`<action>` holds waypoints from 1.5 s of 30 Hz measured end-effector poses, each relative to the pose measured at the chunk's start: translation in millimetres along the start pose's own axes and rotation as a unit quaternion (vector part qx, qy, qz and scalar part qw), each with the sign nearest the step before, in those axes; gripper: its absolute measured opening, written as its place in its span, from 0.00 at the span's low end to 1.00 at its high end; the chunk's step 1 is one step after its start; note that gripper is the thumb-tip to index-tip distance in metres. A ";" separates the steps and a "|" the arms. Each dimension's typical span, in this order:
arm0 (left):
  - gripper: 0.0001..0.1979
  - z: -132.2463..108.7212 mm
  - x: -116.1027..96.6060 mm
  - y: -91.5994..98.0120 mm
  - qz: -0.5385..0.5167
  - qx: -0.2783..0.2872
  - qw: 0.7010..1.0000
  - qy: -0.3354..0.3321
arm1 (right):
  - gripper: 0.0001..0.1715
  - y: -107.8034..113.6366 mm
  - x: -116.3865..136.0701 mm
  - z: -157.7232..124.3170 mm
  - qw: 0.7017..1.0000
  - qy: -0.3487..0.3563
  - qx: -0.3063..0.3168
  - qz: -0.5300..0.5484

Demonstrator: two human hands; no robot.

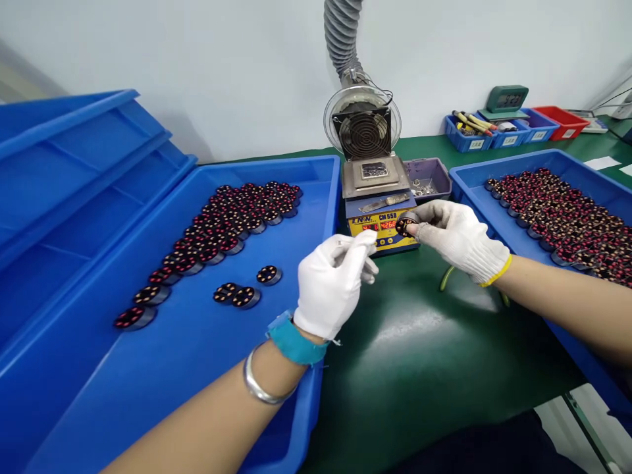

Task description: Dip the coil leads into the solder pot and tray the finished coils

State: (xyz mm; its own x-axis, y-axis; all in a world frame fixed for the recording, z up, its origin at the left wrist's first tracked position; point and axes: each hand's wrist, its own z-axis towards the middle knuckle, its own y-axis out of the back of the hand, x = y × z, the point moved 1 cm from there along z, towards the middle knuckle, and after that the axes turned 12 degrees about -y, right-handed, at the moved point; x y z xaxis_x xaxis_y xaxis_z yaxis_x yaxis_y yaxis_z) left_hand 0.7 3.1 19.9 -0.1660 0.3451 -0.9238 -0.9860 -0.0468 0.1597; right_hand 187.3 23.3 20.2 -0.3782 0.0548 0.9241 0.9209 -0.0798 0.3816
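Our right hand pinches a round black part between thumb and fingers, in front of the yellow machine. Our left hand is up by the edge of the left tray. Its fingers are curled, but we cannot tell if the tips press together or pinch something small. We have a shiny bangle on our left arm.

In the left tray, lots of black parts sit close together in a slanted bunch. Nearer to us, a pair sits touching, with one more part just beside. The right tray has a big crowd of them.

Red numbers glow on the machine, and a flat tool lies on it. Behind it we see a black fan and a gray hose.
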 end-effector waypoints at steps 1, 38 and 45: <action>0.16 2.5 3.4 0.0 0.003 0.010 1.000 0.011 | 0.14 3.3 2.9 5.7 1.000 0.013 -0.010 -0.007; 0.16 6.7 21.0 -4.9 0.107 0.231 0.967 -0.011 | 0.18 -23.4 79.5 120.1 0.846 0.146 -0.131 -0.496; 0.24 15.4 27.7 -5.9 -0.072 0.072 0.992 0.071 | 0.18 -22.6 75.5 78.1 0.949 0.069 -0.098 -0.292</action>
State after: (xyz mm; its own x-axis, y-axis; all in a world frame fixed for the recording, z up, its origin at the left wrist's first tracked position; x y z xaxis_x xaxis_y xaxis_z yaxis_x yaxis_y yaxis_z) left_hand 2.1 27.4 -1.3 -0.0333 0.2032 -0.9786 -0.9893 0.1323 0.0611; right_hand 145.3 107.0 79.7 -0.8402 0.0179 0.5420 0.5196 -0.2598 0.8140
